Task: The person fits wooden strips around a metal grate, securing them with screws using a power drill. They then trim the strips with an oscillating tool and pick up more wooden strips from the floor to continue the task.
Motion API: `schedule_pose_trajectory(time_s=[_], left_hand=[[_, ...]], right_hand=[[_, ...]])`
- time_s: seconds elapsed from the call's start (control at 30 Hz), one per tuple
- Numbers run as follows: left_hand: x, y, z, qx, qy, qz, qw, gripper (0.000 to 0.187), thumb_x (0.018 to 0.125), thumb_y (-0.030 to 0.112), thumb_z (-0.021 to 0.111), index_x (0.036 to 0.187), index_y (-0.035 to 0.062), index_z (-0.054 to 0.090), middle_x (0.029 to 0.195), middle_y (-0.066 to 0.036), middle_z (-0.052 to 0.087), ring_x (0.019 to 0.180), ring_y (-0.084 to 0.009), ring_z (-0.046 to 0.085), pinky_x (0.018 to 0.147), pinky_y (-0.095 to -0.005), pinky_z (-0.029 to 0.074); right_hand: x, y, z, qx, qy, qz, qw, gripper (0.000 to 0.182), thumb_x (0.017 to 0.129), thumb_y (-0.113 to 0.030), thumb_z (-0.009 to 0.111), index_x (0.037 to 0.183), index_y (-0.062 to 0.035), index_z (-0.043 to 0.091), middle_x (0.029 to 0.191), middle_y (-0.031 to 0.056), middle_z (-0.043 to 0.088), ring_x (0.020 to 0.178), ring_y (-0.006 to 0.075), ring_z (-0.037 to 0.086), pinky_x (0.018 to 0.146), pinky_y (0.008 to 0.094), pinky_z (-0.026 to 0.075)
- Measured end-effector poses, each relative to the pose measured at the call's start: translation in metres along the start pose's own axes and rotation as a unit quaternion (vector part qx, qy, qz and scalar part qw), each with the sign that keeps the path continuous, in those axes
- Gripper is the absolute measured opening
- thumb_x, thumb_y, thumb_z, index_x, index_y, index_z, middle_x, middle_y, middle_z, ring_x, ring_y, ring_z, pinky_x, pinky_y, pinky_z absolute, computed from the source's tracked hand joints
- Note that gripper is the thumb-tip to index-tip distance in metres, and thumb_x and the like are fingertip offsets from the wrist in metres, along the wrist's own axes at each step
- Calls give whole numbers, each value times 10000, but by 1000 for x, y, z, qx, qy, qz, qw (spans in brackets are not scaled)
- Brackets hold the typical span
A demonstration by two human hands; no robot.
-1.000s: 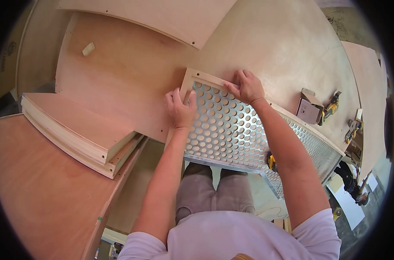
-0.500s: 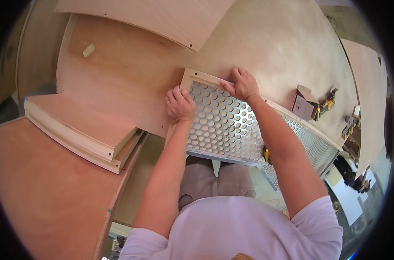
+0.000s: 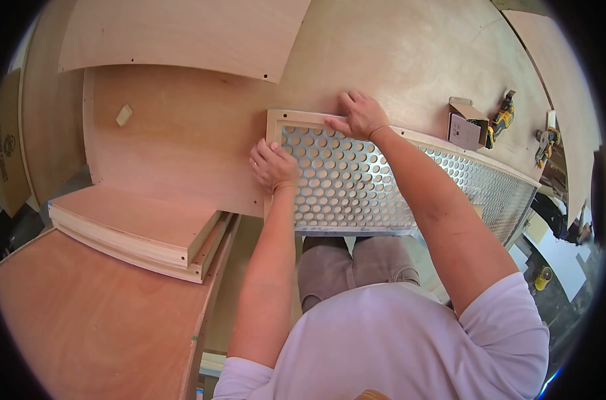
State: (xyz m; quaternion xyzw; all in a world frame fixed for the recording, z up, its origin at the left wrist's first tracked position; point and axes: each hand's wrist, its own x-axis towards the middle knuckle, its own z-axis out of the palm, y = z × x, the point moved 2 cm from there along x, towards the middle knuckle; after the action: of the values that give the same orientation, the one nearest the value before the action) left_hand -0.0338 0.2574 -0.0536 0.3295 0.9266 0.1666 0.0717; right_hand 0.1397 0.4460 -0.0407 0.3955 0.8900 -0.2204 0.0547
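Observation:
A perforated metal sheet [image 3: 343, 180] sits inside a pale wooden frame [image 3: 309, 119] in front of me, its near edge over my thighs. My left hand [image 3: 274, 165] grips the frame's left side, fingers curled over the wood, with the thumb near the metal. At the far rail, my right hand [image 3: 359, 117] holds the frame between thumb and fingers. The frame's far left corner, with a dark hole in it, shows between the two hands.
Stacked wooden panels [image 3: 129, 227] lie at the left. A large panel [image 3: 183, 33] is at the back, near a small wood block [image 3: 124, 115]. An open cardboard box [image 3: 465, 127] and yellow power tools [image 3: 505, 117] are at the right.
The frame has turned slightly against the table, its far rail now nearer level in view. Both hands keep their hold on it. The whole view has shifted.

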Motion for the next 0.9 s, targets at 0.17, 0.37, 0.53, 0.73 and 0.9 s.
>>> schedule_pose_trajectory(time_s=[0.17,0.37,0.53,0.73,0.9], left_hand=[[0,3,-3,-1,-12,-13,1000,342,1013,292,468,1236,47,552,1195,-173,594,1075,-412,573,881,-522,471],[0,2,-3,-3,-20,-13,1000,346,1016,295,458,1241,48,546,1196,-173,589,1079,-413,573,894,-521,467],[0,3,-4,-8,-21,-14,1000,348,1017,298,456,1242,48,546,1200,-174,587,1084,-414,571,899,-524,464],[0,3,-4,-6,-23,-18,1000,353,1015,302,459,1240,47,557,1205,-175,594,1086,-411,573,905,-527,464],[-1,3,-2,-4,9,-4,1000,351,1014,298,465,1213,34,583,1187,-179,610,1073,-405,583,893,-529,474]], right_hand=[[-1,-2,-3,17,35,-18,999,552,883,-606,652,1036,-80,582,939,122,617,902,316,631,800,409,537],[-1,-3,-3,9,34,-16,999,545,881,-604,653,1038,-87,582,927,121,617,885,315,632,797,412,538],[-2,-4,-4,11,34,-14,999,545,880,-602,654,1038,-85,582,920,123,618,878,315,633,795,414,538],[-2,-4,-4,13,32,-12,999,545,881,-598,655,1024,-78,579,928,120,616,886,316,631,798,415,536],[-1,-4,-5,16,31,-10,999,549,884,-602,653,1013,-73,577,944,115,616,902,320,629,804,420,531]])
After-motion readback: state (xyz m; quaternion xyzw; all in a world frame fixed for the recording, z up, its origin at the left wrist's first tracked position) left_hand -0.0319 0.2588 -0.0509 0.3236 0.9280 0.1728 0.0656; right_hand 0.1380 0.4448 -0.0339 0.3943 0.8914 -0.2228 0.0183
